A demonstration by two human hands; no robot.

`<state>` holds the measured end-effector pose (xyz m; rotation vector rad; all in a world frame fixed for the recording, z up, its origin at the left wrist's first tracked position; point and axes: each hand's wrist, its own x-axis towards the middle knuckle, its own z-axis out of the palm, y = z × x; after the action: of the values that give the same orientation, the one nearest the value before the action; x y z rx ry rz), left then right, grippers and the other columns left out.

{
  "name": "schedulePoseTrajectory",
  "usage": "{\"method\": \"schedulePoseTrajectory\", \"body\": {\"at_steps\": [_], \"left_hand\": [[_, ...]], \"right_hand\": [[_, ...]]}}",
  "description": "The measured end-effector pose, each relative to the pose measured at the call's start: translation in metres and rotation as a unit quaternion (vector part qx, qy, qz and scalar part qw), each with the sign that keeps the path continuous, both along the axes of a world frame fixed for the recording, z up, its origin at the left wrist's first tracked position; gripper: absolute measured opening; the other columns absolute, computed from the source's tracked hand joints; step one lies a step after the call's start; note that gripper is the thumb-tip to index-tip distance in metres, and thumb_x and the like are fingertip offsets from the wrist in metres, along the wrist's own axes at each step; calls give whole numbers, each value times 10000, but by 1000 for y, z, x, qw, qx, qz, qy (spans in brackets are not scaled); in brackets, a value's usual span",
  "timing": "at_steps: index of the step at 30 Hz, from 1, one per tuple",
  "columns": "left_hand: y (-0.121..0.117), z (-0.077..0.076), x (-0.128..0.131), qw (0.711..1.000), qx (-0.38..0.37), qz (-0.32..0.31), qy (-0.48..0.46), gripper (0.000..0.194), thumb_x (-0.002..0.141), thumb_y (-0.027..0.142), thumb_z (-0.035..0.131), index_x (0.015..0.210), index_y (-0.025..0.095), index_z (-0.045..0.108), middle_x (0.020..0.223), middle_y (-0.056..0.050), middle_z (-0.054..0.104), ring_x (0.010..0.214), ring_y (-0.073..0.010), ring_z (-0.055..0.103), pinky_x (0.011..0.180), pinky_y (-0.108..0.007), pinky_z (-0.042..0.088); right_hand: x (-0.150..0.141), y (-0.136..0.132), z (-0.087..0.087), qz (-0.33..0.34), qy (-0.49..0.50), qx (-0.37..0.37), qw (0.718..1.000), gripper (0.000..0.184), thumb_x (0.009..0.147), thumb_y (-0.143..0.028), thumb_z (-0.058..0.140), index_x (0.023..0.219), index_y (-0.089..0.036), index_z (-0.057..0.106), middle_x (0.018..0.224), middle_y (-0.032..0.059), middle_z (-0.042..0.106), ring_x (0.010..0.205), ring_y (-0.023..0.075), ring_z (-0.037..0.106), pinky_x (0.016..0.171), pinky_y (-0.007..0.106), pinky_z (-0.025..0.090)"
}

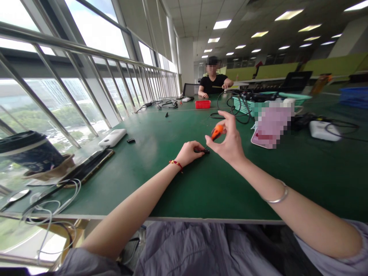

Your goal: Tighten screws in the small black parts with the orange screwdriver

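My left hand (189,152) rests on the green tabletop, fingers pinched round a small black piece (206,151) whose kind I cannot make out. A screwdriver with an orange and black handle (217,132) is in my right hand (230,140), just above and to the right. Its thin shaft slants down toward the black piece; whether the tip touches it, I cannot tell. The right thumb and index finger stand apart, while the other fingers, partly hidden, hold the handle.
A white box (113,138), a small black part (131,141), a phone (89,166) and a cup (31,153) lie to the left. Rightward are a pink phone (270,128), a green basket (244,107) and cables. A red tray (202,104) sits ahead, before a seated person (213,82).
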<state>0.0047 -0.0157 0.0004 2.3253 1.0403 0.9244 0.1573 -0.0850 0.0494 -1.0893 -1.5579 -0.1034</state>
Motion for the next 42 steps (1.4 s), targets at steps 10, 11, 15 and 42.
{"method": "schedulePoseTrajectory", "body": {"at_steps": [10, 11, 15, 42], "left_hand": [[0, 0, 0, 1000, -3, -4, 3, 124, 661, 162, 642, 775, 137, 682, 743, -24, 673, 685, -131, 608, 690, -244, 499], [-1, 0, 0, 1000, -3, -3, 3, 121, 659, 161, 644, 771, 136, 681, 739, -23, 671, 682, -129, 606, 688, -243, 498], [-2, 1, 0, 1000, 2, -1, 2, 111, 655, 156, 644, 758, 131, 676, 729, -20, 666, 671, -127, 598, 679, -242, 494], [-1, 0, 0, 1000, -11, 4, -2, 97, 658, 170, 651, 744, 128, 666, 738, -27, 671, 680, -131, 600, 692, -250, 497]], "right_hand": [[-2, -6, 4, -28, 5, -84, 996, 222, 721, -405, 546, 832, -218, 595, 545, -43, 487, 512, 126, 483, 552, 247, 385], [-1, -5, 4, -15, 6, -78, 997, 256, 710, -382, 555, 904, -217, 584, 584, -41, 507, 512, 122, 478, 549, 247, 389], [0, -4, 4, -6, 0, -40, 999, 565, 644, -367, 610, 1161, -198, 456, 763, -10, 564, 596, 142, 531, 559, 257, 407], [-2, -4, 1, -49, -20, -82, 995, 460, 669, -346, 591, 1107, -235, 504, 720, -10, 612, 571, 166, 551, 535, 272, 387]]}}
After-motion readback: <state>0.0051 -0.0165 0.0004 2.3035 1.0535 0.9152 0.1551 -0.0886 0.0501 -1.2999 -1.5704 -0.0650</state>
